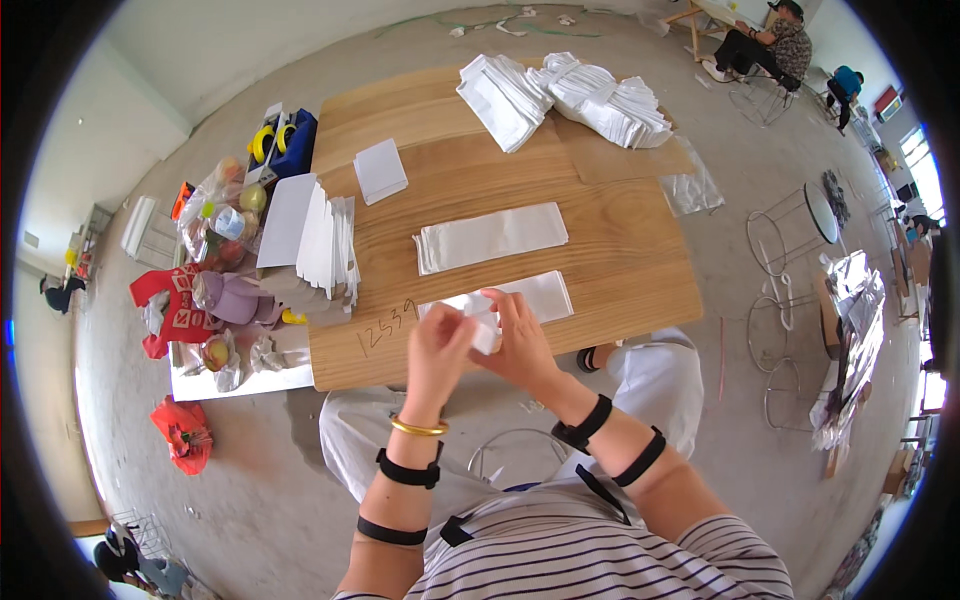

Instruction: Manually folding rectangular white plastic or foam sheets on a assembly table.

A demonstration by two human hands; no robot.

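Observation:
Over the near edge of the wooden table (pixel 640 250), my left hand (pixel 437 345) and my right hand (pixel 518 345) are close together. Both are closed on a small white piece (pixel 487 335) that looks like folded paper; fingers cover part of it. Just beyond them lies a white paper strip stack (pixel 548 296), partly hidden by my hands. A second stack of white paper strips (pixel 492 238) is spread slightly a little farther off.
At the far side are a fanned white stack (pixel 503 100) and a banded white bundle (pixel 605 100). Small white cards (pixel 380 170) and a larger paper pile (pixel 325 240) sit left. Beyond are a blue tape box (pixel 292 150), bagged fruit and a purple cap (pixel 235 297).

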